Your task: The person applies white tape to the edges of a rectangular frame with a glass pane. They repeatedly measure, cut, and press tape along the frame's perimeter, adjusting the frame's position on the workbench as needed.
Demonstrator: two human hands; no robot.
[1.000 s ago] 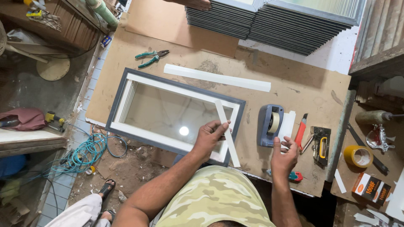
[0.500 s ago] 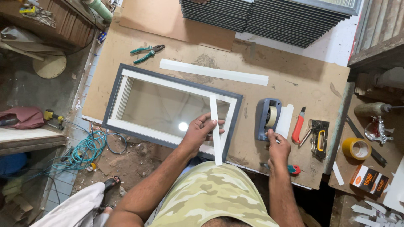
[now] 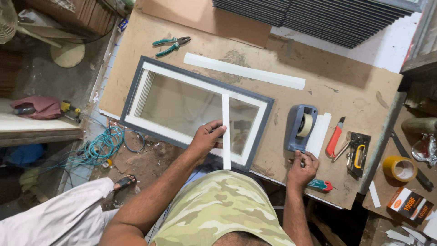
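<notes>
A grey picture frame (image 3: 132, 91) with a white inner border and glass lies on the brown worktable (image 3: 350, 91), its left end overhanging the edge. My left hand (image 3: 205, 139) pinches a narrow white strip (image 3: 226, 114) and holds it upright across the frame's right part. My right hand (image 3: 302, 167) rests near the table's front edge, just below a blue tape dispenser (image 3: 298, 127), its fingers curled on something small that I cannot make out.
A long white strip (image 3: 243, 71) and teal pliers (image 3: 170, 45) lie behind the frame. A red utility knife (image 3: 335, 136), a staple gun (image 3: 358, 152), a yellow tape roll (image 3: 397, 167) and stacked dark frames (image 3: 327, 18) are to the right. Another person's white sleeve (image 3: 59, 218) is at lower left.
My left hand has turned the white strip from a slant to straight up across the frame. My right hand has dropped slightly below the dispenser.
</notes>
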